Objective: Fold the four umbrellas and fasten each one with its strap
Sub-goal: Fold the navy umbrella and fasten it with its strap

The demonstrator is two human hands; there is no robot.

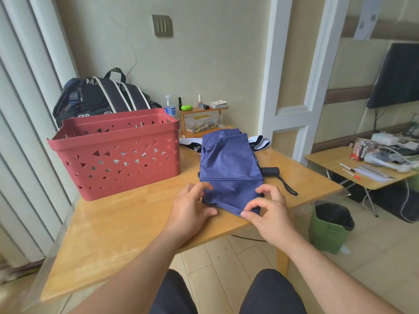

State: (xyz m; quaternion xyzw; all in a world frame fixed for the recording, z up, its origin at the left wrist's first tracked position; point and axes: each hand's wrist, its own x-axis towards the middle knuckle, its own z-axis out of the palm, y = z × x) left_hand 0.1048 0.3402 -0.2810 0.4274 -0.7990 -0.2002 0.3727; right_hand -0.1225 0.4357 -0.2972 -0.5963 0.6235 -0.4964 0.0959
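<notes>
Near the table's (pixel 118 225) front edge, the left hand (pixel 189 207) and right hand (pixel 267 211) are pinching the near hem of the blue umbrella (pixel 229 164), whose thin, limp, probably slippery cloth is best gathered along its ribs.

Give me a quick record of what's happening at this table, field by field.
item in hand: blue umbrella, canopy collapsed but loose, lying on the wooden table
left hand: fingers on the canopy's near left edge
right hand: pinches the near right corner of the fabric
handle: black, sticks out right, wrist loop trailing
left of umbrella: red basket
behind basket: dark backpack
</notes>
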